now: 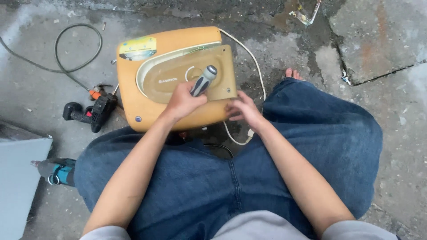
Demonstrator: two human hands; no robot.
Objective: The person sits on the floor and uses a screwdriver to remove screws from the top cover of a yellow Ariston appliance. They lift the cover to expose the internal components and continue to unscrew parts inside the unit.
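A yellowed, boxy water heater (133,100) lies flat on the concrete floor in front of my knees, with an oval front cover (222,66) on top. My left hand (182,101) grips a screwdriver (203,81) with a grey and black handle, held upright over the cover. My right hand (242,110) rests at the cover's near right edge, fingers curled on the rim; whether it pinches something small is unclear. A white cable (255,62) runs around the heater's right side.
A black cordless drill (91,113) lies left of the heater, with a black cord (66,49) looping behind it. A teal power tool (58,171) sits by my left knee, next to a grey panel (20,178). My bare foot (292,73) shows beyond my right knee.
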